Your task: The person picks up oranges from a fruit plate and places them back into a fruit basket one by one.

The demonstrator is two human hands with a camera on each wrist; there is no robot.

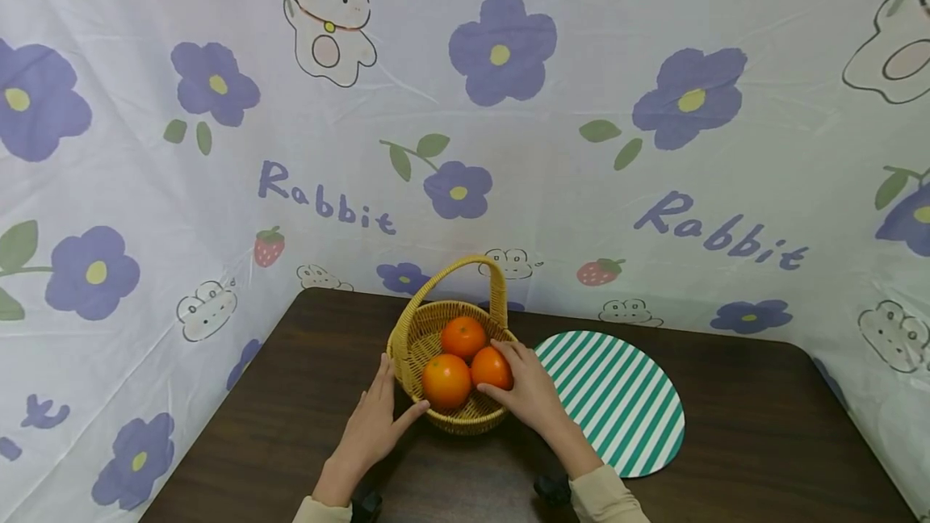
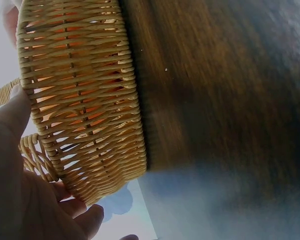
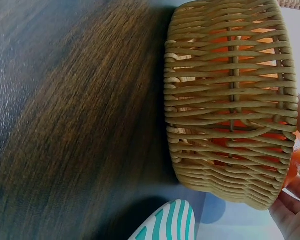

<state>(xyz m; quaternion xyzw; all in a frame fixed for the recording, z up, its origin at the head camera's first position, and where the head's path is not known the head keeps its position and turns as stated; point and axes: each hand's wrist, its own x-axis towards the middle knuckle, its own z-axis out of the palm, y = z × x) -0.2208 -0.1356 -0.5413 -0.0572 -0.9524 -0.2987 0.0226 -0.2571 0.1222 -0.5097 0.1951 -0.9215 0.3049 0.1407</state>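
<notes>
A yellow wicker basket [image 1: 465,424] with a tall arched handle stands on the dark table, three oranges inside it. One orange [image 1: 446,382] lies at the front left, another orange [image 1: 463,336] at the back. My right hand [image 1: 529,386] reaches over the right rim and grips the right-hand orange [image 1: 492,368] between thumb and fingers. Against the basket's left side rests my left hand [image 1: 374,418], fingers extended and thumb at the front rim. In the left wrist view, the left fingers [image 2: 90,220] lie along the woven wall. Orange colour shows through the weave [image 3: 230,90] in the right wrist view.
A round mat [image 1: 617,402] with green and white stripes lies just right of the basket, partly behind the right forearm. Behind the wooden table [image 1: 756,418] hangs a pale cloth [image 1: 552,184] printed with purple flowers and rabbits.
</notes>
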